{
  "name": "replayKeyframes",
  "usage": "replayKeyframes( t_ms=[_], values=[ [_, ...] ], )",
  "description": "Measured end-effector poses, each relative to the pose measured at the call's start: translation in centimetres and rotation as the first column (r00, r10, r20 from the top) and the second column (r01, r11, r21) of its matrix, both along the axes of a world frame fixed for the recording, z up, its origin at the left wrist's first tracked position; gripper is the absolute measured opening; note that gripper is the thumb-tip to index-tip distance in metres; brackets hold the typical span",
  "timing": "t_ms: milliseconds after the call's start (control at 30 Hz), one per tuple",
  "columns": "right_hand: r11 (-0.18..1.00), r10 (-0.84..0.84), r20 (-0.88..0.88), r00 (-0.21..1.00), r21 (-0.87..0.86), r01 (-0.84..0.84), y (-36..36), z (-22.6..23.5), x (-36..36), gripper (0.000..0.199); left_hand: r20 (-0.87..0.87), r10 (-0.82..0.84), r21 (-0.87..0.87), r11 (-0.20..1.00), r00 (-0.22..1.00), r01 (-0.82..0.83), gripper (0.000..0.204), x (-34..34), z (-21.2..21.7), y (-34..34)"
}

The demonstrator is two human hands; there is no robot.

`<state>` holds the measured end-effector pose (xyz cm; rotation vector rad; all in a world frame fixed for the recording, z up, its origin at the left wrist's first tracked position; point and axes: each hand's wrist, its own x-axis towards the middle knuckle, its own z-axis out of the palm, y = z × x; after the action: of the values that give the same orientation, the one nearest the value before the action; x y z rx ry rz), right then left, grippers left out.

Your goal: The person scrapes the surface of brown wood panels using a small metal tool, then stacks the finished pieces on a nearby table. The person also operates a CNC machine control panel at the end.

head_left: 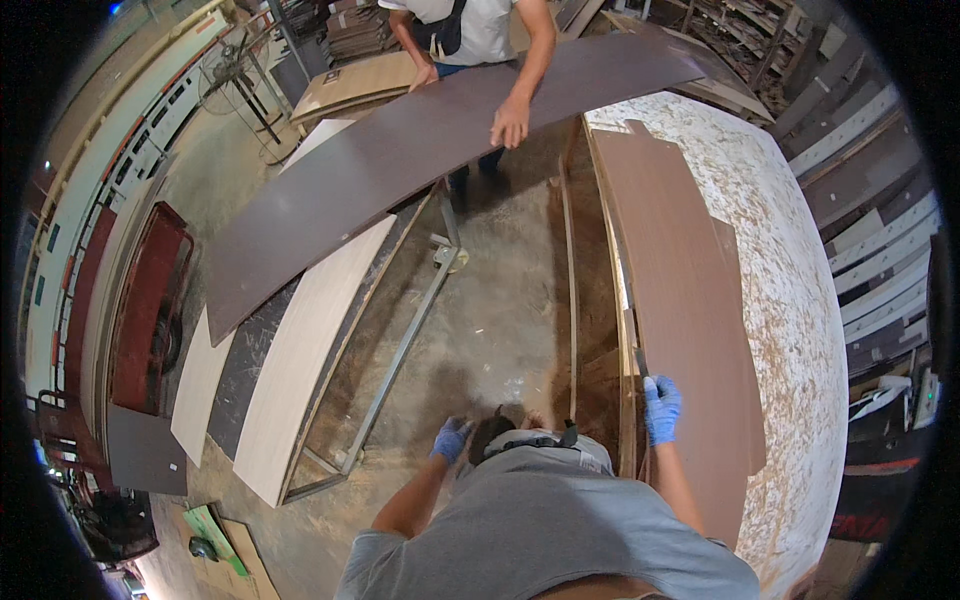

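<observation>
My right hand [661, 408], in a blue glove, is closed on a slim dark tool [641, 362] whose kind I cannot make out. It is at the left edge of a long brown panel [690, 290], which lies on a white, brown-streaked worktable [790, 330]. My left hand [452, 440], also gloved in blue, hangs beside my body, loosely open with nothing seen in it. Across the gap, a person [480, 30] has bare hands on a long dark brown board [420, 150], tilted over a metal-framed stand.
Pale boards [310, 350] lie on the stand at left, whose metal frame [400, 350] reaches low into the gap. A floor fan [240, 80] and red cart [150, 300] stand farther left. Stacked panels [870, 180] line the right side. Cardboard [250, 550] lies at lower left.
</observation>
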<state>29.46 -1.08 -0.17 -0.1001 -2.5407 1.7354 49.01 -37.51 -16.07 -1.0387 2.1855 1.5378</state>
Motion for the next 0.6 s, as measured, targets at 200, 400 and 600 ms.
replayKeyframes(
  t_ms=[200, 400, 600],
  values=[
    [0.977, 0.197, 0.154, 0.968, -0.11, -0.181, -6.7, 0.7, -4.0, 0.016, -0.036, 0.23, 0.181, 0.959, 0.973, -0.22, 0.044, -4.2, 0.1, -0.7],
    [0.924, 0.342, 0.311, 0.887, -0.284, -0.257, -15.4, -0.5, -10.2, 0.018, -0.093, 0.265, 0.073, 0.963, 0.96, -0.259, 0.048, -10.2, 0.5, -6.9],
    [0.923, 0.301, 0.332, 0.894, -0.336, -0.186, -24.3, -3.6, -17.6, 0.014, -0.139, 0.062, -0.208, 0.974, 0.988, -0.091, 0.055, -19.2, 2.6, -17.8]
  ],
)
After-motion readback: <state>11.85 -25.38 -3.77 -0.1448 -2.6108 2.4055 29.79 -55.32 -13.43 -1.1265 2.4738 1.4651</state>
